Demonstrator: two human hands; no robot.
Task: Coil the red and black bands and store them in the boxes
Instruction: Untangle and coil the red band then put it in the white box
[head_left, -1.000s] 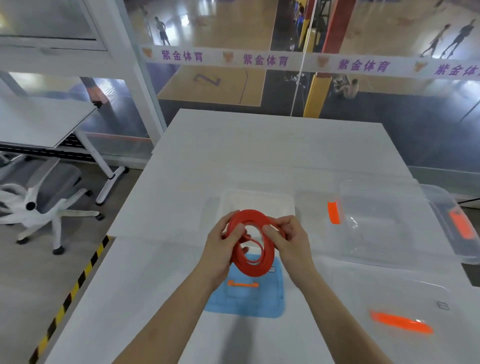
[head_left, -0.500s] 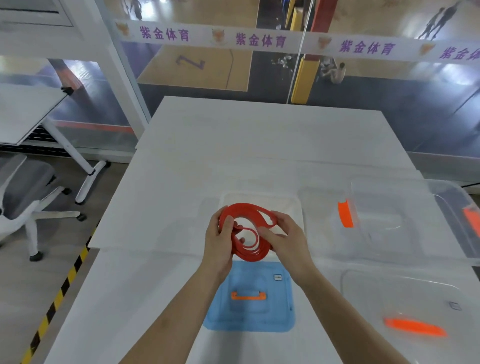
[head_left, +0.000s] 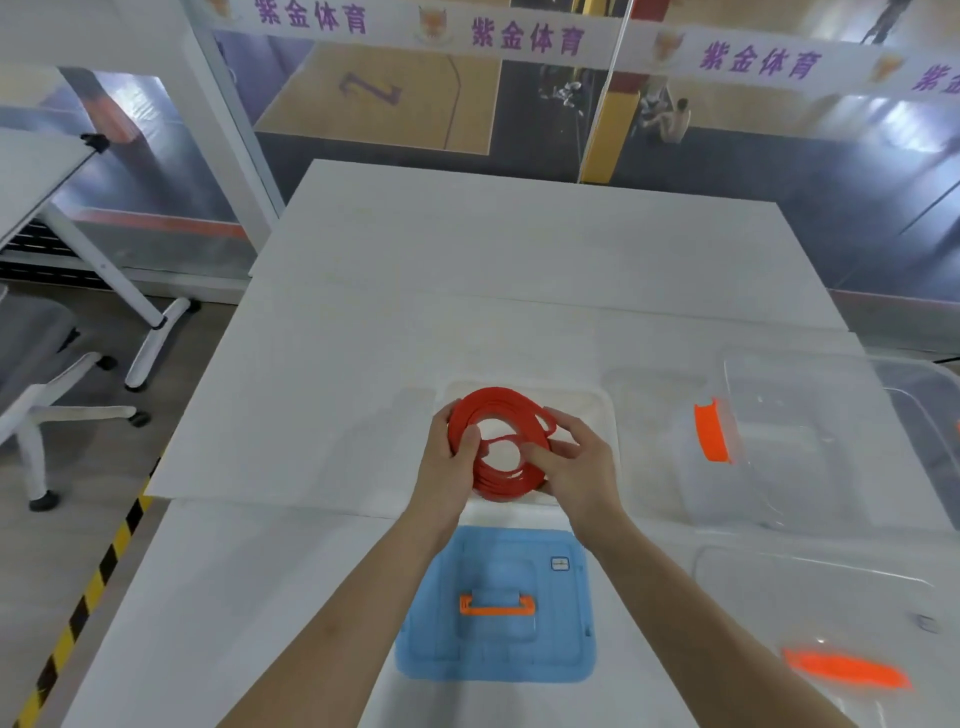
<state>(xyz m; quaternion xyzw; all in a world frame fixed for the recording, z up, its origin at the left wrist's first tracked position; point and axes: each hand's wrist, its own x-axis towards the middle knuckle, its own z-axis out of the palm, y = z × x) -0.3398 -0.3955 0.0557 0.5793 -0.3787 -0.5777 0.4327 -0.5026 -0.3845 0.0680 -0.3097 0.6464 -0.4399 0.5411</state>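
Observation:
A red band (head_left: 496, 408), wound into a flat coil of several loops, is held between both hands just above a small clear box (head_left: 605, 410). My left hand (head_left: 449, 465) pinches the coil's left side, thumb inside the ring. My right hand (head_left: 579, 465) grips its right and near side. The coil tilts toward me. No black band is in view.
A blue lid with an orange handle (head_left: 496, 605) lies near me on the white table (head_left: 415, 260). A larger clear box with an orange latch (head_left: 711, 434) stands at the right, and a clear lid with an orange handle (head_left: 844, 670) lies near right. An office chair stands on the floor to the left.
Both hands have carried the red coil away from me, from above the blue lid to above the small clear box, and the coil has been tightened and laid flatter.

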